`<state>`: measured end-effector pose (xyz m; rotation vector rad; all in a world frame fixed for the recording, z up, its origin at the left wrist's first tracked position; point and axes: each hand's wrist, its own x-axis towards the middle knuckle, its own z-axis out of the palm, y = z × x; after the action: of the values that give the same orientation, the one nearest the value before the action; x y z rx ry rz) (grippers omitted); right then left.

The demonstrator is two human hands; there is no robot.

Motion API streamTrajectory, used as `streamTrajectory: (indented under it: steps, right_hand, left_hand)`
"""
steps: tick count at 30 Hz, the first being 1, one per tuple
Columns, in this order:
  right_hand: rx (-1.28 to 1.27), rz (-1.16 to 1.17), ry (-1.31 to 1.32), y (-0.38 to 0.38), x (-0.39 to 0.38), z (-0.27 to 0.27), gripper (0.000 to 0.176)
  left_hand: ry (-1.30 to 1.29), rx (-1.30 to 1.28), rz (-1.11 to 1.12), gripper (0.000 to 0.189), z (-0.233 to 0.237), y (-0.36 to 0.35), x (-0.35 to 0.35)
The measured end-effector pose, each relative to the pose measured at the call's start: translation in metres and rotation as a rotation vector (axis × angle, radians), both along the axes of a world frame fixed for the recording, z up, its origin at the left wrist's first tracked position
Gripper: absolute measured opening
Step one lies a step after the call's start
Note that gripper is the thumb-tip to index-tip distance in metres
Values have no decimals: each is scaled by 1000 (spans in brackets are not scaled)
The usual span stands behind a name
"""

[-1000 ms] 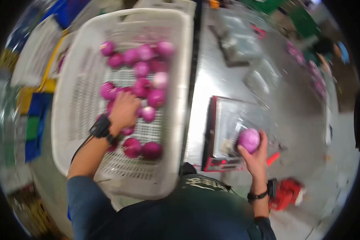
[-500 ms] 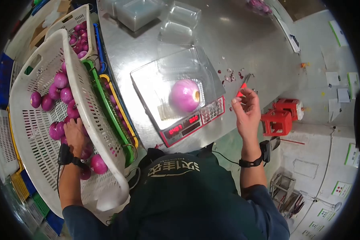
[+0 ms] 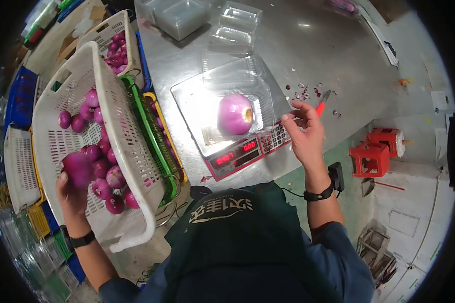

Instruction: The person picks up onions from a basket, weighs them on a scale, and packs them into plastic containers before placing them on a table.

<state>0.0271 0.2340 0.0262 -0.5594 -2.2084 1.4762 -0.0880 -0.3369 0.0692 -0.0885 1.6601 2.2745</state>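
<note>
In my left hand is a large red onion, raised above the white plastic basket. More red onions lie inside that basket. Half curled, with thumb and fingertips apart and nothing between them, my right hand hovers by the right corner of the digital scale. On the scale's platform rests an opened clear plastic box with one big peeled onion in it. The red display appears to read 0.407 and 0.00.
A red-handled knife lies beside scattered onion skins on the metal table. Stacked clear boxes stand at the back. A second onion basket and a green crate flank the table; red stools are at right.
My left hand has come up from among the basket's onions and now holds a large one. My right hand has shifted slightly left, nearer the scale. The view has turned a little.
</note>
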Motion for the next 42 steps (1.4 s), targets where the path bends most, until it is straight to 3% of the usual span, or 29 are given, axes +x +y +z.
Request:
streamTrajectory:
  steps: [4, 9, 12, 16, 21, 23, 25, 27, 29, 31, 36, 42]
  right_hand:
    - [-4, 174, 74, -25, -6, 3, 39]
    - [55, 682, 174, -75, -10, 45, 54]
    - [72, 930, 248, -84, -9, 59, 84]
    - [110, 967, 367, -81, -6, 61, 97]
    - [126, 912, 324, -42, -1, 49, 98]
    - [115, 852, 321, -28, 2, 46, 95]
    - [24, 823, 247, -10, 5, 45, 94]
    - [-114, 752, 247, 12, 5, 31, 94]
    - [-397, 558, 173, 33, 10, 23, 89]
    - [-564, 459, 91, 62, 10, 20, 83]
    - [-722, 258, 85, 87, 12, -1, 81]
    - [-641, 368, 0, 71, 9, 1, 85]
  left_hand:
    - [81, 167, 39, 86, 51, 84, 54]
    - [21, 428, -77, 79, 49, 184, 91]
    - [-45, 453, -96, 83, 39, 235, 104]
    - [-52, 413, -156, 76, 38, 292, 113]
    - [-53, 394, -184, 77, 31, 337, 113]
    - [63, 243, -203, 78, 29, 357, 111]
    - [8, 215, -233, 86, 37, 371, 109]
    - [16, -52, -216, 84, 38, 374, 102]
    - [436, -595, -10, 74, 16, 366, 84]
    - [638, -1051, 105, 68, 2, 365, 71]
    - [928, -1354, -34, 74, -5, 398, 53]
    - [772, -1590, -314, 80, -1, 430, 29]
